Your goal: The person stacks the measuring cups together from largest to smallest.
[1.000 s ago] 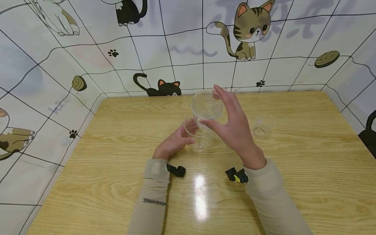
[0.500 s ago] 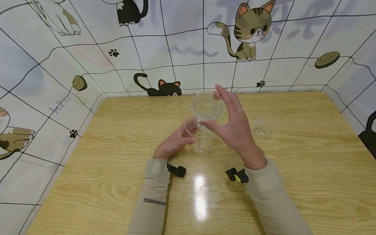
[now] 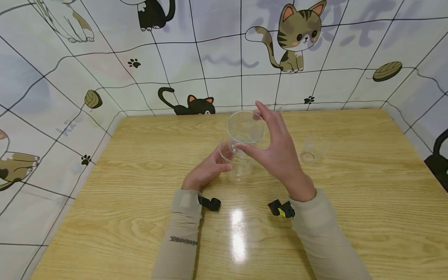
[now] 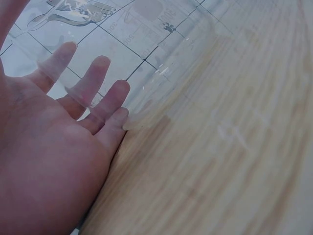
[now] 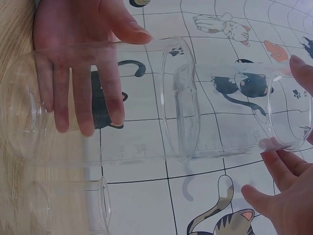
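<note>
A clear glass beaker with faint printed graduations stands upright on the table, and my left hand holds it from the side. The thumb lies on the near side and the spread fingers reach behind the glass. Above it, my right hand grips a narrower clear beaker near its rim, between thumb and fingers. The base of this upper beaker sits level with the lower beaker's mouth in the right wrist view. Contact between the two glasses is hard to make out.
To the right of my right hand stands a small clear beaker, hard to see against the wood. The wooden table ends at a cat-patterned backdrop behind and at both sides.
The upper beaker has come down very slightly toward the lower one in my right hand. My left hand and the lower beaker have stayed in place.
</note>
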A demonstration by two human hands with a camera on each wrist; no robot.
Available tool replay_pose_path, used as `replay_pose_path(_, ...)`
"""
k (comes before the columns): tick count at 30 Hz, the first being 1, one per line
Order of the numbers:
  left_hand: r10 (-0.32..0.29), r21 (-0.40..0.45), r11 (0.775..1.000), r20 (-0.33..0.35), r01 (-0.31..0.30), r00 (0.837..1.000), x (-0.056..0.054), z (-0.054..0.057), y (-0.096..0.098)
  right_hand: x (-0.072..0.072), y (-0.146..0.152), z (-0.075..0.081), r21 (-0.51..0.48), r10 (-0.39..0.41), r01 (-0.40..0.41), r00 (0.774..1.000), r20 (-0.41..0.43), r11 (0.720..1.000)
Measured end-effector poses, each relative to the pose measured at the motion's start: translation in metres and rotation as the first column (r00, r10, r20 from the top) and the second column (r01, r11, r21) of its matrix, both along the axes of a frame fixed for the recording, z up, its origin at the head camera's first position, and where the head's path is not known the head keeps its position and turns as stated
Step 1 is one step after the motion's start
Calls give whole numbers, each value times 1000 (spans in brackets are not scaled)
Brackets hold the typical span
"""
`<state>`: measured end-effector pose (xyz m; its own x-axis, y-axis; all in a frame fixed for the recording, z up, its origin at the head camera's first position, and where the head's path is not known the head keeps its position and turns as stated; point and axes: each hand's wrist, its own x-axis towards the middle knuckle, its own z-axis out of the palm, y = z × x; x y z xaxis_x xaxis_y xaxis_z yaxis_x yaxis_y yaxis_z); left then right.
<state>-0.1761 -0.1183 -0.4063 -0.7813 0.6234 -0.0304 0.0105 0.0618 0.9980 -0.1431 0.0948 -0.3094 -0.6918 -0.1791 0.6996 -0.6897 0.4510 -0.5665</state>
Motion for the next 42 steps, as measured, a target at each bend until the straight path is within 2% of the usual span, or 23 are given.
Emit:
replay_pose_path(5, 16, -33, 999, -1, -16, 1000, 2, 3, 0, 0, 0, -1, 7, -6, 6, 1000, 4, 1000)
replay_pose_path(10, 21, -27, 999, -2, -21, 1000, 2, 2, 0, 0, 1, -1, 10, -8, 8, 1000, 14, 1000)
replay_pose_path(17, 12, 55, 998, -3, -12, 1000, -7, -14, -1, 0, 0, -1, 21, -12, 11, 1000, 24, 1000)
replay_pose_path(21, 16, 55, 998, -9, -16, 1000, -9, -20, -1, -1, 1, -1, 37, -12, 11, 1000, 28, 999)
replay_pose_path(24, 23, 39, 999, 18, -24, 1000, -8, -17, -2, -2, 2, -2, 49, -11, 9, 999, 37, 999)
replay_pose_path(31, 19, 45, 999, 32, -20, 999, 1, 1, 0, -2, 3, -3, 58, -7, 3, 997, 70, 998)
replay_pose_path(36, 32, 37, 999, 43, -34, 999, 3, 3, 0, -2, 3, -4, 64, -8, 3, 997, 78, 998)
replay_pose_path(42, 17, 43, 999, 24, -18, 1000, 2, 1, 0, -2, 3, -4, 77, -9, 3, 997, 80, 997)
